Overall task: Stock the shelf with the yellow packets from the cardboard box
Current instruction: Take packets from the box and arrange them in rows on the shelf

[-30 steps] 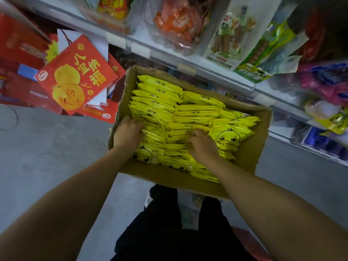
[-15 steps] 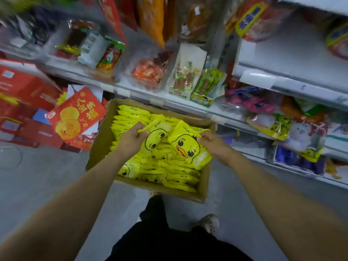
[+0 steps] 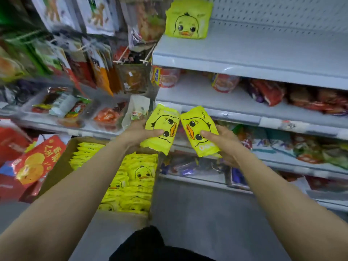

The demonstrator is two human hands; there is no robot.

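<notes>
Top shelf (image 3: 244, 59) is the landmark. Its white deck lies open to the right of the one duck packet (image 3: 188, 21) standing at its left end against the pegboard back. Left of that shelf, hanging snack bags (image 3: 101, 72) crowd the way. Directly beneath it, red cups (image 3: 166, 77) and red bags (image 3: 271, 93) sit toward the back, leaving a bare front strip. Below and in front, the left hand (image 3: 137, 135) and right hand (image 3: 227, 146) each hold a packet in open air, above the cardboard box (image 3: 62, 166).
</notes>
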